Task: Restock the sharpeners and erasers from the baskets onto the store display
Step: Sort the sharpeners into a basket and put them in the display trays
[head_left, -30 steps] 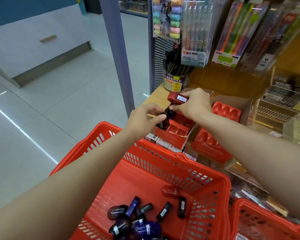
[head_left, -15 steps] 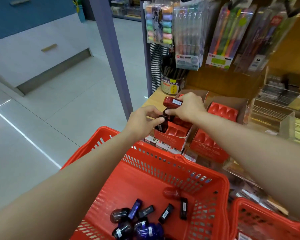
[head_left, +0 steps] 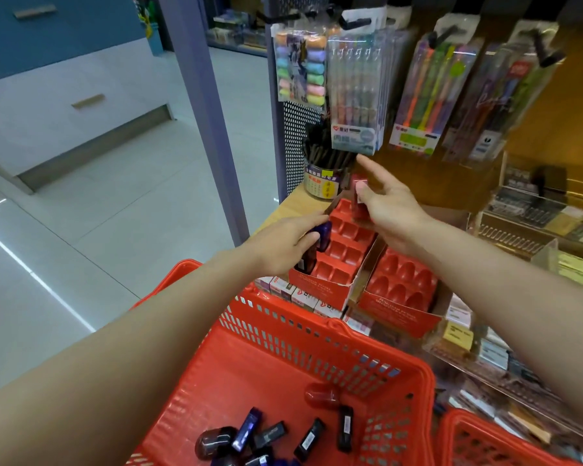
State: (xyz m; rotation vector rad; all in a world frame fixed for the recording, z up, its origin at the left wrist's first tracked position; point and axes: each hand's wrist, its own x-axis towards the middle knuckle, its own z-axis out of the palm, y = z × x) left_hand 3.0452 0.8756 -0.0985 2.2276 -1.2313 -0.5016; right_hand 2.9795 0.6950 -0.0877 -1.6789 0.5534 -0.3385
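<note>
While two red display trays [head_left: 342,250] sit side by side at centre frame, my left hand [head_left: 285,245] curls round a dark purple sharpener [head_left: 322,235] at the left tray's edge; my right hand [head_left: 389,205] pinches one red sharpener [head_left: 359,196] above that tray, forefinger straight. Roughly ten loose sharpeners lie in the red basket [head_left: 317,348] at lower centre; a second basket [head_left: 485,442] shows lower right

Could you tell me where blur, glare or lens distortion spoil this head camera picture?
Head view: motion blur smears the left hand and right hand and the sharpeners they hold; glare streaks the floor; the wide angle bows the grey post; the sharpeners in the red basket look sharper.
</note>
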